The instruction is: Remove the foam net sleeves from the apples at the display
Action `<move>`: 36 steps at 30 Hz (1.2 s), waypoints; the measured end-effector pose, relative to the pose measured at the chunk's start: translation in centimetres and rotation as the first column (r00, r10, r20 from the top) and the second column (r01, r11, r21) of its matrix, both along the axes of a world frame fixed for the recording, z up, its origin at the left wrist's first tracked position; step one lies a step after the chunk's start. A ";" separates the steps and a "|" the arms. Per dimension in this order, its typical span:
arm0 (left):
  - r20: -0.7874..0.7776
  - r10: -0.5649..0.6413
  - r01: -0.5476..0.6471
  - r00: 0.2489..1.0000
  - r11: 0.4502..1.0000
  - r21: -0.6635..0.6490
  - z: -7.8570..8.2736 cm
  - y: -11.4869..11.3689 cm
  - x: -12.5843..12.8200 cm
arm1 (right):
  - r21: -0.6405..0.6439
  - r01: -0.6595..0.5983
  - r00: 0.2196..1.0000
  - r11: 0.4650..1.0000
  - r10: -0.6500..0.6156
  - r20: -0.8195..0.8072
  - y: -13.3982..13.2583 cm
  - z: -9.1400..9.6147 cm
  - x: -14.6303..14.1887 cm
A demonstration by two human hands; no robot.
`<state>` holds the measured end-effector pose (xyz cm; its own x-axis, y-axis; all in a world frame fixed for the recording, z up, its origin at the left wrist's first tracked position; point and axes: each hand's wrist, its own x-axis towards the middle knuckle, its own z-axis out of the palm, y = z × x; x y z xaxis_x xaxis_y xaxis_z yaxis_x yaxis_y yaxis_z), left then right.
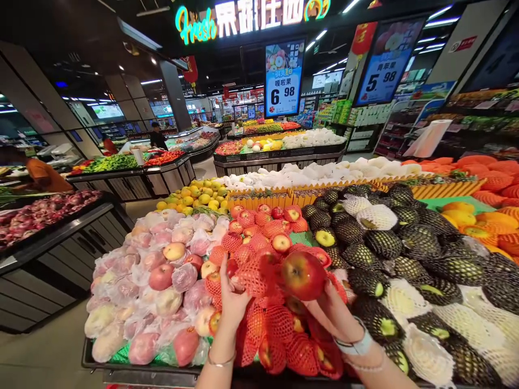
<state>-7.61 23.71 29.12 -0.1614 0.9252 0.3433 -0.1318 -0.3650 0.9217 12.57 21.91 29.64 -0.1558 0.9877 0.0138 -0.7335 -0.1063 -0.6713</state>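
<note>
My right hand [328, 310] holds up a bare red apple [304, 275] with a yellowish patch around its end, above the display. My left hand [234, 300] is just left of it, thumb and index finger around a red foam net [250, 279]; its other fingers are hidden behind the net. Blurred red netting lies between this net and the apple, and I cannot tell whether they touch. Below and behind both hands are more apples in red foam nets [279, 321], some with bare skin showing, such as one apple [281, 243] farther back.
Left are pale-wrapped apples [141, 259]; right, avocado-like dark fruit in black nets [368, 270]. Yellow fruit [198, 195] and white-netted fruit [300, 175] lie behind a low yellow fence [259, 202]. A red onion stand [48, 216] is at far left. People stand farther off.
</note>
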 end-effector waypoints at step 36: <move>-0.753 -0.243 0.223 0.612 0.966 -0.130 0.4 -5.8 -5.8 | 0.163 0.089 0.931 0.983 -0.140 0.337 -5.4 -3.1 -9.6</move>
<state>-13.45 17.91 29.47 0.3681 0.9027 0.2227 0.5373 -0.4020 0.7414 2.98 16.53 26.57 -0.0619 0.9907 0.1212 -0.4550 0.0801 -0.8869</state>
